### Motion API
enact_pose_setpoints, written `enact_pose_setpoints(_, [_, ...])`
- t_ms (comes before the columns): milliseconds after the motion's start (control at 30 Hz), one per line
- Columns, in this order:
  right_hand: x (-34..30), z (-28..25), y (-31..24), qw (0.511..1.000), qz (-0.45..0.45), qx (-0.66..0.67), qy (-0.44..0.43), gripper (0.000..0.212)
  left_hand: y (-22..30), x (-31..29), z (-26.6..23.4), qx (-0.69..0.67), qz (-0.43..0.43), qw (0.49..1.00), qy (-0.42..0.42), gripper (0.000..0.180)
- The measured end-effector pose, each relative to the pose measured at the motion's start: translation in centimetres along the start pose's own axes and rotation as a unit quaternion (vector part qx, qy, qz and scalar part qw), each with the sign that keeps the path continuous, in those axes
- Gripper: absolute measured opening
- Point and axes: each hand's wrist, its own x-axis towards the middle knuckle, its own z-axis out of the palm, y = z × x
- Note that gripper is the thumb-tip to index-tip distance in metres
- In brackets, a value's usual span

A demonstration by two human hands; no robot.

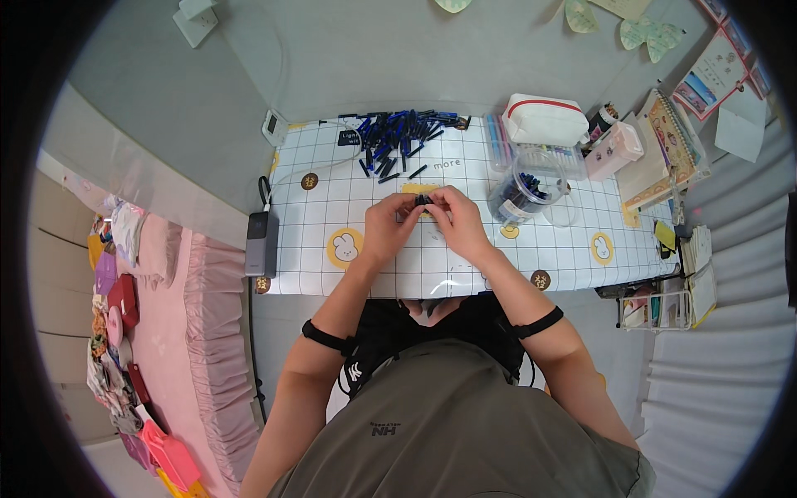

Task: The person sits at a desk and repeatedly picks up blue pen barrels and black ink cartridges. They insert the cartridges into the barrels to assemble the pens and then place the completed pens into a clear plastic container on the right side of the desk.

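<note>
Both my hands meet over the middle of the desk. The fingers of my left hand [388, 220] and my right hand [457, 219] are pinched together on a few small dark ink cartridges [424, 199], held between the fingertips. How many are held is hard to tell. Beyond my hands, a loose heap of blue and black ink cartridges [397, 137] spreads along the back of the desk, with a few stray ones at its near side. Right of my right hand stands a clear plastic jar [505, 207], partly filled with similar cartridges.
A white grid-patterned cloth [315, 212] covers the desk. At its left edge stands a grey power bank [262, 245] with a white cable. A clear round lid [563, 209] lies beside the jar. Behind are a white pouch [544, 122], coloured pens [498, 141] and a pink box [614, 152].
</note>
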Motion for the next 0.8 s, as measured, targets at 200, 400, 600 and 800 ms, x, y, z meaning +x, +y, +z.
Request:
enact_pose_setpoints(200, [-0.8, 0.1, -0.5, 0.996, -0.063, -0.062, 0.019, 0.020, -0.3, -0.8, 0.3, 0.018, 0.041, 0.999, 0.017, 0.022])
enact_pose_setpoints(400, [-0.8, 0.0, 0.4, 0.990, -0.099, -0.092, 0.048, 0.017, 0.0, -0.9, 0.4, 0.055, 0.061, 0.997, 0.009, 0.021])
enact_pose_setpoints(600, [-1.1, 0.2, 1.1, 0.996, -0.052, -0.055, 0.057, 0.021, 0.8, -0.8, 0.3, 0.049, 0.076, 0.996, 0.004, 0.023])
enact_pose_setpoints(800, [-1.1, 0.0, 0.7, 0.995, -0.056, -0.067, 0.055, 0.022, 1.0, -0.7, 0.2, 0.060, 0.089, 0.994, 0.008, 0.018])
